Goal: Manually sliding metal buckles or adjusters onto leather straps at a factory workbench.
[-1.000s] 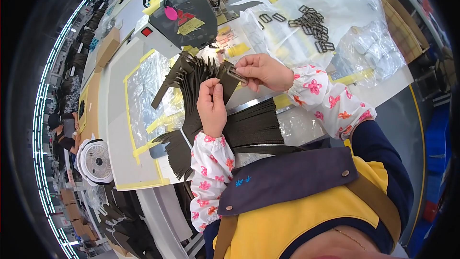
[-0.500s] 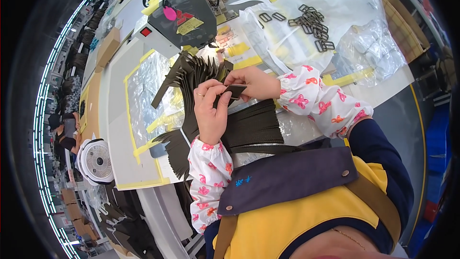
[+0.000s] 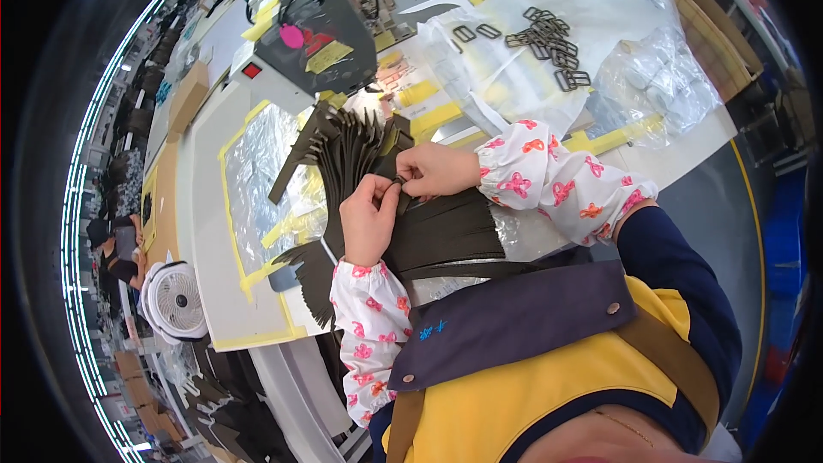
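Note:
My left hand point(image 3: 369, 216) and my right hand point(image 3: 431, 171) meet over a fanned stack of dark brown straps point(image 3: 446, 236) on the white table point(image 3: 206, 231). Both pinch the end of one dark strap point(image 3: 401, 191), where a small dark buckle sits between the fingertips. More strap ends point(image 3: 343, 141) fan upward behind my hands. A pile of dark rectangular buckles point(image 3: 549, 39) lies on clear plastic further back, out of reach of both hands.
A grey machine point(image 3: 321, 34) with a pink tag and a red switch stands behind the straps. Clear plastic bags point(image 3: 660, 77) and a cardboard box point(image 3: 716, 26) lie at the right. A small white fan point(image 3: 176, 300) sits at the left edge. Yellow tape outlines a plastic sheet point(image 3: 257, 180).
My right hand has come down and left from its raised position to meet my left hand, and both now close on the same strap end.

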A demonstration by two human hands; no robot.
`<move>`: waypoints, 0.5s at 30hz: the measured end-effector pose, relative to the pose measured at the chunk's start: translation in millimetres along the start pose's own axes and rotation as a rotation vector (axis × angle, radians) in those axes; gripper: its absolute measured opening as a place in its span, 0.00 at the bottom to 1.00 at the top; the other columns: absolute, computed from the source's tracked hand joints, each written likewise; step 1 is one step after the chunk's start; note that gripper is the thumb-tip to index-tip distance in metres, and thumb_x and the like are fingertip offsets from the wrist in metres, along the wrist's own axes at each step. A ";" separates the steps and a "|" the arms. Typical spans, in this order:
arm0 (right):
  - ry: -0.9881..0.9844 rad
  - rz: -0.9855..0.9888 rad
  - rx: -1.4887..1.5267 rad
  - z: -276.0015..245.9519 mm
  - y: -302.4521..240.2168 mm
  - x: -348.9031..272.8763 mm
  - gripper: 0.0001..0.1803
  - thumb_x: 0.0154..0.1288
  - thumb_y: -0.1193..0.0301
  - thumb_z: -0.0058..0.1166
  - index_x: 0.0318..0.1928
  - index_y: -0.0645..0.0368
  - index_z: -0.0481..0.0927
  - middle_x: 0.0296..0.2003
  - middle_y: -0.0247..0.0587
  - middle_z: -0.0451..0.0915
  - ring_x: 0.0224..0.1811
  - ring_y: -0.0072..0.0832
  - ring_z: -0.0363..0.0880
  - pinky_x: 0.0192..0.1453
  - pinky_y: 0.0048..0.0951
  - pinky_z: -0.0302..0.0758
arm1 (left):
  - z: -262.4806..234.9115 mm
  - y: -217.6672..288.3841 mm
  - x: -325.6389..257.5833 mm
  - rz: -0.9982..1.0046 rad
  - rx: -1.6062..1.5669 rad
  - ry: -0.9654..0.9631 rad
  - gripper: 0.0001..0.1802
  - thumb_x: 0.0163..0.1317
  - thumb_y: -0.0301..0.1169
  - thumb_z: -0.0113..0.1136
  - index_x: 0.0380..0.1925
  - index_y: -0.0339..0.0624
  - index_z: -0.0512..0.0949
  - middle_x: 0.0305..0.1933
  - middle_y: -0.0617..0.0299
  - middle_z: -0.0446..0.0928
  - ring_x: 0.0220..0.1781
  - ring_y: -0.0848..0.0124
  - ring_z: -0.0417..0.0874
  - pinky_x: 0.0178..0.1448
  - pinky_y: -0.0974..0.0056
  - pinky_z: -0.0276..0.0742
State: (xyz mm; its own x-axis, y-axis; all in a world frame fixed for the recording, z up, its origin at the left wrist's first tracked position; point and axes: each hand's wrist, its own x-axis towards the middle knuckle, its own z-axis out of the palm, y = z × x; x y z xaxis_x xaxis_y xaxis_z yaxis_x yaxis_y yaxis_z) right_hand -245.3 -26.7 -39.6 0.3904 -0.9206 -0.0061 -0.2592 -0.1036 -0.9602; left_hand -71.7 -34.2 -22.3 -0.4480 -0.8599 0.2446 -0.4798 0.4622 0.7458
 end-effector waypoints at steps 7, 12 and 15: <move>-0.011 -0.070 -0.062 -3.3 8.4 -4.6 0.09 0.54 0.73 0.51 0.24 0.65 0.68 0.20 0.40 0.75 0.22 0.25 0.80 0.23 0.22 0.73 | -3.8 10.4 7.3 -0.016 0.054 -0.152 0.05 0.52 0.24 0.57 0.22 0.33 0.72 0.14 0.60 0.70 0.16 0.77 0.69 0.23 0.71 0.66; -0.081 0.049 0.235 -8.3 9.1 -5.2 0.06 0.53 0.75 0.50 0.27 0.66 0.69 0.20 0.39 0.75 0.24 0.24 0.80 0.24 0.21 0.74 | -3.1 -1.9 8.4 -0.075 -0.004 -0.245 0.05 0.54 0.23 0.56 0.30 0.35 0.72 0.22 0.69 0.71 0.20 0.84 0.67 0.24 0.77 0.63; -0.046 0.037 0.261 -10.0 10.6 -7.4 0.05 0.51 0.77 0.50 0.29 0.66 0.72 0.19 0.39 0.74 0.21 0.23 0.77 0.22 0.21 0.73 | 4.9 0.8 9.4 -0.087 -0.220 -0.191 0.10 0.55 0.24 0.56 0.38 0.35 0.70 0.26 0.68 0.72 0.21 0.84 0.67 0.25 0.78 0.63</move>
State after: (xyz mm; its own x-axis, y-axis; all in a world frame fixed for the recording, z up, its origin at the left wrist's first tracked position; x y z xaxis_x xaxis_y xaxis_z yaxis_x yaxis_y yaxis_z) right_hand -259.8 -24.7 -46.9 0.4265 -0.9031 -0.0500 -0.0400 0.0364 -0.9985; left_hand -80.0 -40.9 -22.4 -0.5563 -0.8282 0.0682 -0.3574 0.3125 0.8801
